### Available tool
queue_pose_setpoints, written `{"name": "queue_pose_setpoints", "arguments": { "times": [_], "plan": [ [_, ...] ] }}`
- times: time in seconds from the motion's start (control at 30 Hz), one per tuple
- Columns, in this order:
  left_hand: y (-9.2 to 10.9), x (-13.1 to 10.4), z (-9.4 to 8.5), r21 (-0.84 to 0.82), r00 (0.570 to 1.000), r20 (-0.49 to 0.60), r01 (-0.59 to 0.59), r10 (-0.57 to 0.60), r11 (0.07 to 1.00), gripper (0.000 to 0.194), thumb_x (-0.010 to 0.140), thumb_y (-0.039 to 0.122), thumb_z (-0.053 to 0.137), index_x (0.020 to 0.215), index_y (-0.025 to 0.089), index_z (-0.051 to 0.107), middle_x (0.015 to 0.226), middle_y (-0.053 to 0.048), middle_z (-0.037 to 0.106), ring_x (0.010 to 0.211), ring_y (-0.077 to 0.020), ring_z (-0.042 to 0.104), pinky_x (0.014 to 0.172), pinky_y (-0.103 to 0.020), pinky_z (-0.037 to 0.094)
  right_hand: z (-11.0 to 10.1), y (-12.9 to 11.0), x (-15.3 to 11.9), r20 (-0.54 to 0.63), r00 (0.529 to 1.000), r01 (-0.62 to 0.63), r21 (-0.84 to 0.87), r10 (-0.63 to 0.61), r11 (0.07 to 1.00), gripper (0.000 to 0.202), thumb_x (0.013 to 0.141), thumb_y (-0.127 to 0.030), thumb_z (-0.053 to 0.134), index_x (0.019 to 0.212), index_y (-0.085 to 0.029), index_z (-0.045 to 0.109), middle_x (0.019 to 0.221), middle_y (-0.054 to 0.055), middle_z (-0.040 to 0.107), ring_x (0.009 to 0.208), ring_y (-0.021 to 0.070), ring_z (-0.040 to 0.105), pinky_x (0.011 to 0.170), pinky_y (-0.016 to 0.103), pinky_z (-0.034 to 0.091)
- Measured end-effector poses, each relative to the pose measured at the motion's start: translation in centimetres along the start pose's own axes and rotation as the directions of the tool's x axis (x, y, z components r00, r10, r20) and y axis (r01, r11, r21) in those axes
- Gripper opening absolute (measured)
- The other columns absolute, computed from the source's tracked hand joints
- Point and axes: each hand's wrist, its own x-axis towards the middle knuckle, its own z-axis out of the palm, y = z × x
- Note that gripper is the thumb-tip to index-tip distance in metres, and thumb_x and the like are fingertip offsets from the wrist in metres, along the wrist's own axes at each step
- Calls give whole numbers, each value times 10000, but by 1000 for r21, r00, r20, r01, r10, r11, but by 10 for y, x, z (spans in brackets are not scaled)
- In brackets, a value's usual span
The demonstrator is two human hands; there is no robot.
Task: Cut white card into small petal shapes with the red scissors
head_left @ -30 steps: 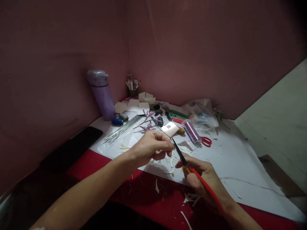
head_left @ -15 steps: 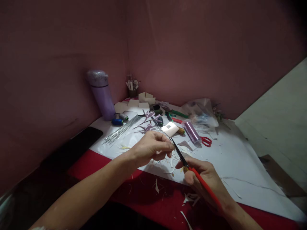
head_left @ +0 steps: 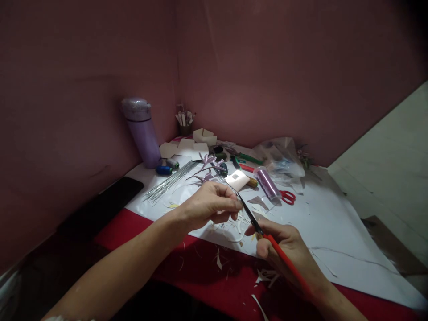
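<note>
My right hand [head_left: 281, 245] is closed around the red-orange handles of a pair of scissors [head_left: 249, 211]. Their dark blades point up and left, nearly together, and reach my left fingertips. My left hand [head_left: 214, 203] is closed in a pinch beside the blades; whatever it grips is too small or hidden to make out. Below both hands, pale paper scraps [head_left: 239, 225] lie scattered. Just beyond the left hand are purple flower-like pieces on a stem [head_left: 207, 166] and a white square card [head_left: 237, 179].
A purple bottle [head_left: 143, 138], thread spools [head_left: 163, 170] and a bundle of thin wires [head_left: 170, 183] stand or lie on the left. A glitter tube [head_left: 267, 183], red-handled scissors [head_left: 288, 197] and a plastic bag [head_left: 281, 156] are on the right. A dark phone-like slab [head_left: 107, 200] lies front left.
Both hands stay almost in place. My left fingertips and the scissor tips have shifted very slightly left; the scissors remain in my right hand.
</note>
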Motion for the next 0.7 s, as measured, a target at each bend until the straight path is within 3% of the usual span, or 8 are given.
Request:
{"name": "queue_pose_setpoints", "arguments": {
  "times": [0.27,0.7],
  "plan": [
    [2,-1,-2,30,1000,16,26,-27,999,126,658,125,652,590,120,545,501,-8,575,343,-28,346,335,-173,208,-1,-2,0,8,999,-33,-24,33,999,111,622,-125,571,712,-163,624,450,-62,443,401,64,284,373,193,218],
    [2,-1,-5,29,998,45,44,-45,999,142,666,118,648,585,121,531,499,-7,583,336,-22,344,331,-158,208,-2,0,1,29,997,66,-53,-65,996,64,658,-150,566,681,-157,625,405,-63,452,364,65,325,341,182,225]
  ]
}}
